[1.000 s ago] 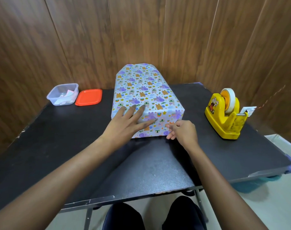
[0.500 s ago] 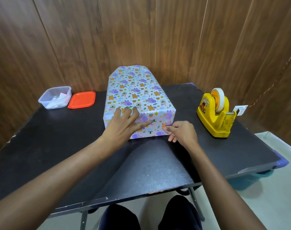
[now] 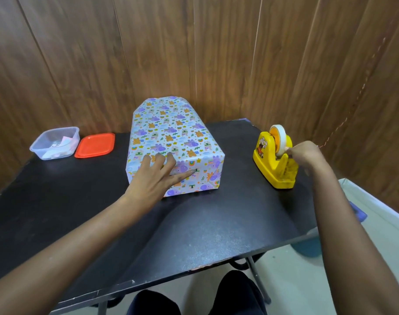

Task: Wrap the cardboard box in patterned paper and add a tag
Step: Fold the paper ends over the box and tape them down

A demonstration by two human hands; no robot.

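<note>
The box wrapped in patterned paper (image 3: 171,137) lies in the middle of the black table (image 3: 194,223). My left hand (image 3: 157,176) presses flat on its near end, fingers spread over the top edge and the thumb stretched along the front flap. My right hand (image 3: 305,155) is at the yellow tape dispenser (image 3: 273,164) on the right, its fingers pinching at the tape end beside the roll (image 3: 278,138). The tape strip itself is hidden by the fingers.
A clear plastic tub (image 3: 55,143) with paper pieces inside stands at the back left, its orange lid (image 3: 95,145) beside it. Wooden wall panels close the back and the right. My knees show below the table's front edge.
My right hand left the box's front right corner and moved right to the tape dispenser. My left hand stayed pressed on the front of the box.
</note>
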